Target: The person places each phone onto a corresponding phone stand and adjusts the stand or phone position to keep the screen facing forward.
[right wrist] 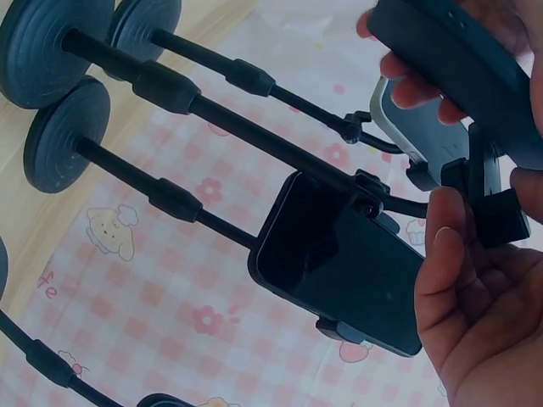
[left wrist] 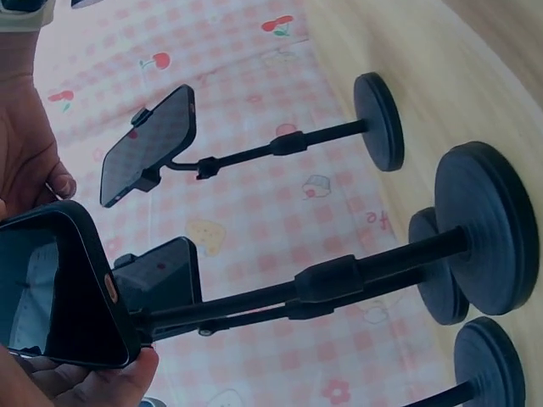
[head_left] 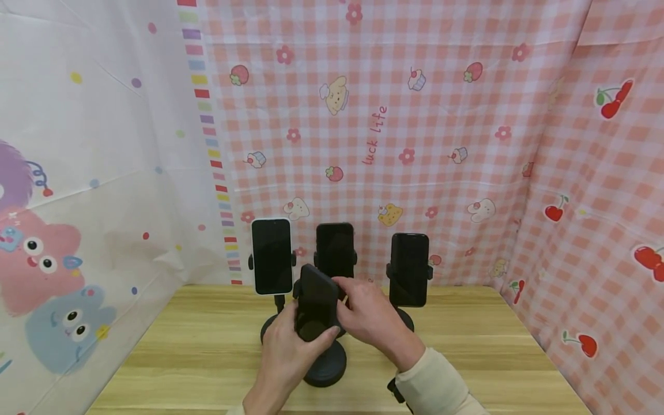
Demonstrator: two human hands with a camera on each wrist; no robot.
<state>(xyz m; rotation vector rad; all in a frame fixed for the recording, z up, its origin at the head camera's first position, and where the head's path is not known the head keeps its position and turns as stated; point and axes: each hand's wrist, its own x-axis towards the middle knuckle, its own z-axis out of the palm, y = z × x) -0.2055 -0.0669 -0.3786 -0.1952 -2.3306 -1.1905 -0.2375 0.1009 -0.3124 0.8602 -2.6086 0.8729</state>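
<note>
In the head view a dark smartphone (head_left: 317,297) is tilted over the front phone stand, whose round base (head_left: 325,364) rests on the table. My left hand (head_left: 290,346) holds this phone from its left and lower side, thumb along the bottom edge. Fingers of the left hand (left wrist: 102,383) show under the phone's end in the left wrist view. My right hand (head_left: 370,314) is at the phone's right edge. Seen from the right wrist, the right hand (right wrist: 492,331) grips the stand's black clamp (right wrist: 501,216), which sits against the phone (right wrist: 462,72).
Behind stand three more phone stands, each with a phone: a white-edged phone (head_left: 272,256) at left, a dark phone (head_left: 335,248) in the middle, another (head_left: 409,270) at right. The wooden table (head_left: 207,351) meets a pink checked cloth (head_left: 441,190) at its back edge.
</note>
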